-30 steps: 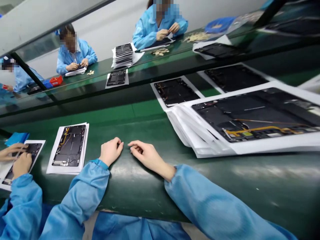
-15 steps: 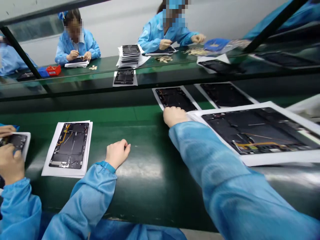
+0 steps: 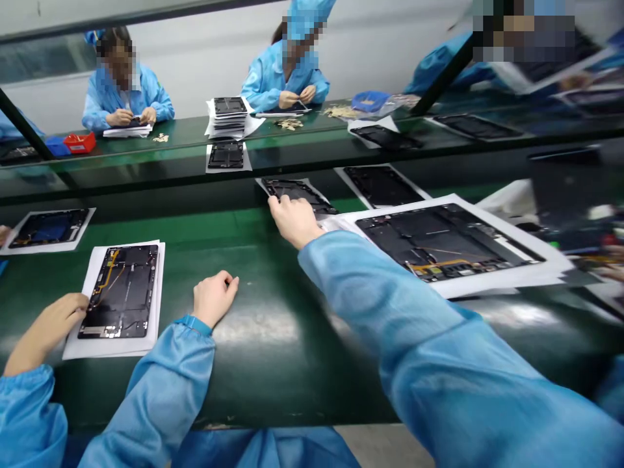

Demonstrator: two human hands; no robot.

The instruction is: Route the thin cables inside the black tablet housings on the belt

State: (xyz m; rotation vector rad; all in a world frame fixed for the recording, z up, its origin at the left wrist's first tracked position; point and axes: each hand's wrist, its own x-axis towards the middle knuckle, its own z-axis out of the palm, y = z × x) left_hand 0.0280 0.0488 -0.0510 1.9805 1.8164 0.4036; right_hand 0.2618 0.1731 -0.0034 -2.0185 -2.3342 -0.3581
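Observation:
My left hand (image 3: 212, 298) rests on the green bench edge, fingers curled into a loose fist with nothing visible in it. My right hand (image 3: 294, 220) is stretched forward over the belt, fingers closed on the near edge of a black tablet frame on a white sheet (image 3: 296, 192). Just right of that arm lies a larger tablet frame (image 3: 441, 241) atop a stack of white sheets. Another tablet frame on white paper (image 3: 119, 290) lies left of my left hand.
A co-worker's hand (image 3: 46, 328) touches the left sheet's corner. More frames ride the green belt (image 3: 214, 227), among them one (image 3: 380, 184) further right. Across a raised shelf (image 3: 160, 156), several people in blue coats work beside a stack of frames (image 3: 229, 116) and a red box (image 3: 78, 142).
My right hand left the bench beside my left hand, reached forward to the belt and took hold of the tablet frame's sheet. The co-worker's hand moved onto the left sheet.

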